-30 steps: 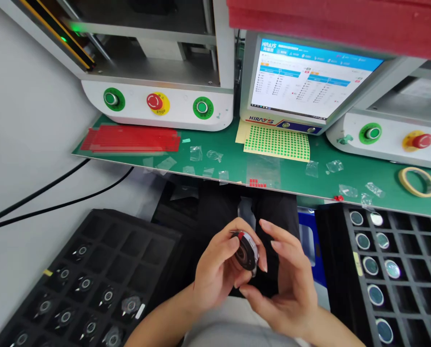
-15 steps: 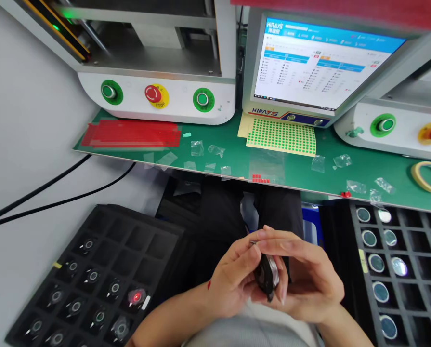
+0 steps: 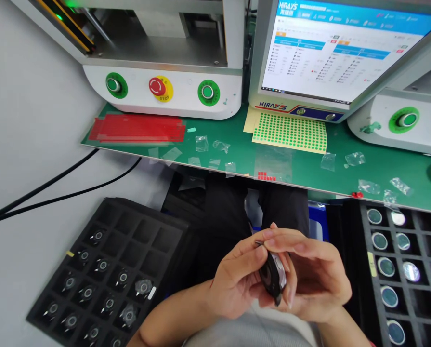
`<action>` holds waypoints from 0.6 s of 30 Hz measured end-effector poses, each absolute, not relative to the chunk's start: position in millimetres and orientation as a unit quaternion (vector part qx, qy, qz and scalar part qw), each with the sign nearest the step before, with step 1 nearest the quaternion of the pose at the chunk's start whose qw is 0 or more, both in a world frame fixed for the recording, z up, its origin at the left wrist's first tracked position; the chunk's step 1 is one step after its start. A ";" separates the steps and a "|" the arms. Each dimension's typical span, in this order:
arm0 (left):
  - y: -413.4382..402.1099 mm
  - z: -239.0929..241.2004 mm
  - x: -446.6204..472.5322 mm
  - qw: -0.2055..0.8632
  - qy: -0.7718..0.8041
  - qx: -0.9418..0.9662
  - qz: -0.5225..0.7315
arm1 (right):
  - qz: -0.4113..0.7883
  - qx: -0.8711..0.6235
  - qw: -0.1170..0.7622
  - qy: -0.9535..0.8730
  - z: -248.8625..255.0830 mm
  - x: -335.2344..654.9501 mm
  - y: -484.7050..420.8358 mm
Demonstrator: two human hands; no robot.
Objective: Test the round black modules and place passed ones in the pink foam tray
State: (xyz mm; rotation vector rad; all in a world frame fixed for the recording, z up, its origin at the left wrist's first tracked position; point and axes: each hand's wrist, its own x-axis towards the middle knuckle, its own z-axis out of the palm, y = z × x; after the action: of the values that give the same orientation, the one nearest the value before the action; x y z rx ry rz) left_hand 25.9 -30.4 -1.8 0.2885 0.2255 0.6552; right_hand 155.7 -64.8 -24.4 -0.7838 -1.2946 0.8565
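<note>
Since a second ago the right hand (image 3: 316, 270) has closed in on the dark device (image 3: 271, 275), meeting the left hand (image 3: 237, 274) at its upper edge. Watching from afar, I see the green table (image 3: 309, 168) spanning the far side, then the left tray (image 3: 161, 243) with watch-like pieces (image 3: 101, 265) and the right tray (image 3: 426, 301) with shiny discs (image 3: 386, 266). Between the trays, the left thumb and fingers grasp the dark device, tilted — the right fingers arch over its top, though whether they pinch it I cannot tell. I'd brace it firmly with the left — and work gently at the rim, fingertips off its flat sides.
</note>
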 end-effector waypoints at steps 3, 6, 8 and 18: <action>-29.8 -1.3 27.3 0.935 0.107 0.132 0.312 | 0.380 -0.361 0.633 -0.570 -23.6 156.5 -66.8; -29.9 -1.1 28.8 0.934 0.118 0.129 0.313 | 0.362 -0.394 0.621 -0.572 -25.9 156.5 -69.4; -30.3 -1.1 29.7 0.932 0.130 0.128 0.314 | 0.344 -0.419 0.615 -0.573 -28.6 155.6 -71.1; -29.5 -4.8 28.1 0.938 0.112 0.114 0.308 | 0.340 -0.391 0.628 -0.581 -29.8 150.8 -70.9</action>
State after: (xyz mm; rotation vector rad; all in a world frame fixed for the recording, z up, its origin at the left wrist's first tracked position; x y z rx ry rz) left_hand 28.1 -29.5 -4.8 0.2319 0.2283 0.6299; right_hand 150.8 -70.9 -29.8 -0.8963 -1.3320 0.7788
